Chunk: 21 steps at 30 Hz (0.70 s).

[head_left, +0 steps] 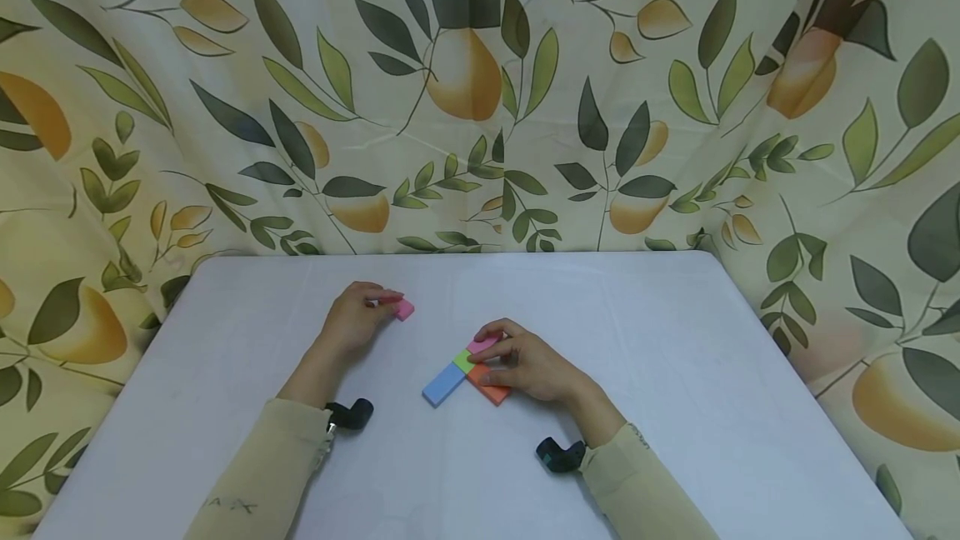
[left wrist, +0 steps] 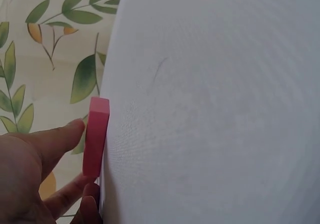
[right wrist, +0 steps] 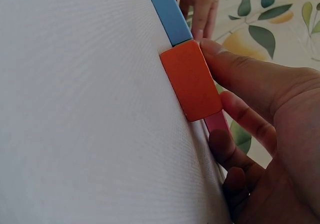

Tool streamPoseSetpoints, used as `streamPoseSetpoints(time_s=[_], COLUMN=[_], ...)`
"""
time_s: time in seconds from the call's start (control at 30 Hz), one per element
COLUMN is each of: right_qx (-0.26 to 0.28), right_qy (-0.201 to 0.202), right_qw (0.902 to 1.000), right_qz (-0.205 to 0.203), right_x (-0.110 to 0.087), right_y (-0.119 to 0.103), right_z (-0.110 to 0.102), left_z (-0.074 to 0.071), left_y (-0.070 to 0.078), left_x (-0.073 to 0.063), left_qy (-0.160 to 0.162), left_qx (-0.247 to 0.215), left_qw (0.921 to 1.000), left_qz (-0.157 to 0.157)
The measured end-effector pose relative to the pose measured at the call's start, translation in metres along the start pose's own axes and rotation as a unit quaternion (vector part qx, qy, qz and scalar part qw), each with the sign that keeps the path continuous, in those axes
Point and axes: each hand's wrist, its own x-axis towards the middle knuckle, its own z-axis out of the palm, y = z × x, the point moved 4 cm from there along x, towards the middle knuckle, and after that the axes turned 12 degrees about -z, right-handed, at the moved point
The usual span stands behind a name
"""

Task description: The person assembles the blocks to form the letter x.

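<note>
Between its thumb and fingers, my left hand [head_left: 354,319] pinches a small pink block [head_left: 405,309] on the far left part of the table. The left wrist view shows that pink block [left wrist: 96,136] upright on its edge in the picture, thumb beside it. My right hand [head_left: 538,365] holds a joined group of flat blocks: its thumb is at the orange block [head_left: 495,395], a finger at the green block [head_left: 462,362], another at a second pink block [head_left: 480,345]. A blue block [head_left: 443,384] extends from the green one toward the front left. Fingers partly cover the green and pink pieces.
A white cloth covers the table [head_left: 637,315]. Behind and beside it hangs a curtain [head_left: 450,165] printed with leaves and fruit. Black wrist cameras [head_left: 561,455] sit at both sleeves.
</note>
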Motion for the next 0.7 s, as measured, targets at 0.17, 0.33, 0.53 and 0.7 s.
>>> streamPoseSetpoints(time_s=[0.17, 0.33, 0.53, 0.7], right_qx=[-0.003, -0.003, -0.004, -0.008], right_qy=[0.001, 0.003, 0.003, 0.001], right_qw=[1.0000, 1.0000, 1.0000, 0.9999], right_qz=[-0.001, 0.003, 0.005, 0.007], right_x=[0.0004, 0.0006, 0.0007, 0.0001], right_y=[-0.0007, -0.0008, -0.0004, -0.0013], right_z=[-0.0009, -0.0014, -0.0009, -0.0001], left_z=[0.0011, 0.0017, 0.0023, 0.0035], left_y=[-0.0006, -0.0011, -0.0034, -0.0065], left_x=[0.0009, 0.0022, 0.0028, 0.0042], left_qy=[0.003, 0.011, 0.008, 0.008], left_qx=[0.007, 0.016, 0.022, 0.026], left_qw=[1.0000, 0.9998, 0.9997, 0.9996], left_qz=[-0.006, 0.001, -0.004, -0.006])
